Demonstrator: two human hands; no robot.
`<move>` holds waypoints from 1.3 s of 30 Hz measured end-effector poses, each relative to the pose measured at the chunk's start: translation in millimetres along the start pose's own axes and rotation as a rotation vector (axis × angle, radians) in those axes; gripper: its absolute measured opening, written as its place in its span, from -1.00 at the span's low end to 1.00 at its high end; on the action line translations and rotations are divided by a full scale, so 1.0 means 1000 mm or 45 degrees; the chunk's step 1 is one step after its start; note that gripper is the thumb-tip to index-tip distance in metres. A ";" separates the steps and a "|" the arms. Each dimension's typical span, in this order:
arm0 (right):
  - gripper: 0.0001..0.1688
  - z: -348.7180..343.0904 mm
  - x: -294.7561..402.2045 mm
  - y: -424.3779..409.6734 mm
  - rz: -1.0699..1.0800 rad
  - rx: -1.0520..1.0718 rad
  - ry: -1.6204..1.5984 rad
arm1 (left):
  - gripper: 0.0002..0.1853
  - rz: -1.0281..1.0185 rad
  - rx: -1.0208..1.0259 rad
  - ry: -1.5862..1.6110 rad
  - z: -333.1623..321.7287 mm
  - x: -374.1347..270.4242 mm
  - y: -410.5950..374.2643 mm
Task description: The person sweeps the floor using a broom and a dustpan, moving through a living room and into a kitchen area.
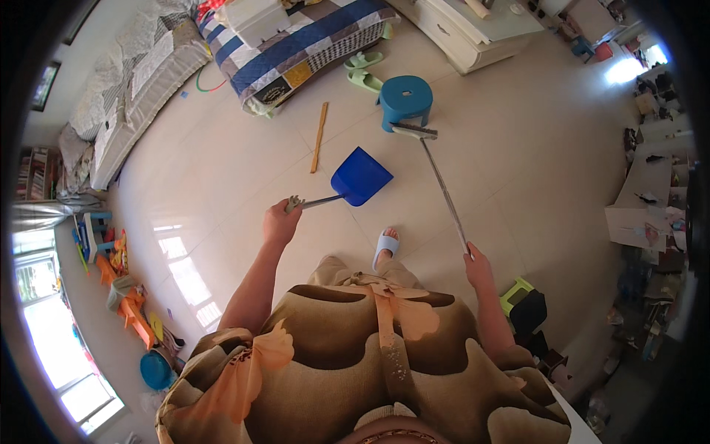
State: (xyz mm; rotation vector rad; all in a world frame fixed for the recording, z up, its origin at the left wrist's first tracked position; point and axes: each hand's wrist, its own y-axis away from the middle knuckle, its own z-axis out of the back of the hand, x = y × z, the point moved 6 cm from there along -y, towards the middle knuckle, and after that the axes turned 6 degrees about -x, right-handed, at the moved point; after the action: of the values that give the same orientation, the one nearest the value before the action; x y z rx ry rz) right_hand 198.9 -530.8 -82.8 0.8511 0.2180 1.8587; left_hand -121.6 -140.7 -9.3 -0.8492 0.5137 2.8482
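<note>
My left hand grips the handle end of a long-handled dustpan, whose blue pan is in front of me at the middle of the view. My right hand is closed around the thin metal handle of a broom. The broom's dark-bristled head is at the foot of a blue plastic stool, in front of its legs; whether they touch I cannot tell. Left of the stool, a narrow wooden stick lies on the tiled floor.
Pale green slippers lie between the stool and a bed with a patchwork cover. A white cabinet stands at the back right. To my left are a sofa and orange plastic toys; a green-and-black stool is near my right arm.
</note>
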 end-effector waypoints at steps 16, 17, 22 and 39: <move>-0.47 -0.013 0.040 -0.022 -0.342 0.259 -0.539 | -0.64 -0.078 0.097 -0.083 -0.016 -0.056 -0.100; -0.47 -0.010 0.043 -0.020 -0.359 0.281 -0.556 | -0.64 -0.084 0.098 -0.074 -0.016 -0.057 -0.109; -0.46 -0.036 0.043 -0.024 -0.341 0.260 -0.854 | -0.64 -0.118 0.115 -0.132 -0.020 -0.053 -0.136; -0.48 0.092 0.124 -0.274 -0.445 0.197 -0.922 | -0.65 -0.069 0.060 -0.180 -0.066 -0.141 -0.179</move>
State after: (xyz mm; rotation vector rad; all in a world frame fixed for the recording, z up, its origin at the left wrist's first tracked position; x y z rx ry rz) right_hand 432.8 -321.2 -97.9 1.4338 0.0462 1.1323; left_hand 67.2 -0.1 -34.4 -0.6387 0.5285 2.8079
